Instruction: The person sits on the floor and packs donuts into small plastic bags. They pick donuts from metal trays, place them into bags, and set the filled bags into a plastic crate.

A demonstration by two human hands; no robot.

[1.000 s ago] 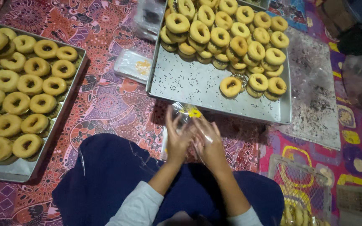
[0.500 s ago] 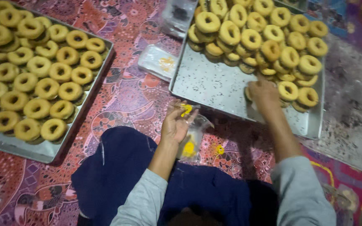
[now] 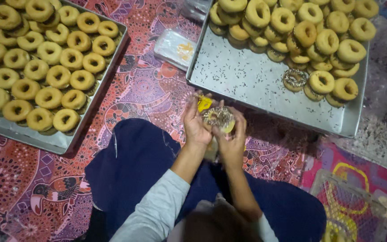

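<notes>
Left hand: the left hand [image 3: 196, 124] sits at the near edge of the large silver metal tray [image 3: 247, 80], over the patterned red floor mat [image 3: 131, 89]. Its grip is closed around a thin clear plastic bag with a yellow mark [image 3: 206, 104], fingers curled on the bag's mouth.
Right hand: the right hand [image 3: 234, 136] is touching the left, its grip wrapped round a ring doughnut topped with dark sprinkles [image 3: 218, 117]; fingers on the rim, topping facing up.
Where the doughnut is: between both hands, just in front of the person's dark blue lap [image 3: 144, 161], clear of the tray and seemingly at the bag's opening. Whether it is partly inside, I cannot tell.
Doing the step well: judging from the pose, the doughnut should stay level and be held by its sides only, so the sprinkles are not rubbed off. The bag mouth wants holding wide and slack with the left fingers, so the plastic does not drag across the topping.
Risk: squeezing would dent the soft ring; a tilt would shed sprinkles onto the lap.
On the big tray: a heap of plain golden doughnuts [image 3: 301, 31] at the far side, one sprinkled doughnut [image 3: 295, 79] at the heap's near edge, loose sprinkles scattered on the bare metal.
Nearby: a second tray of plain doughnuts in rows [image 3: 36, 67] to the left, a flat stack of clear bags [image 3: 175, 48] between the trays, a wire basket [image 3: 350, 206] at the lower right.
</notes>
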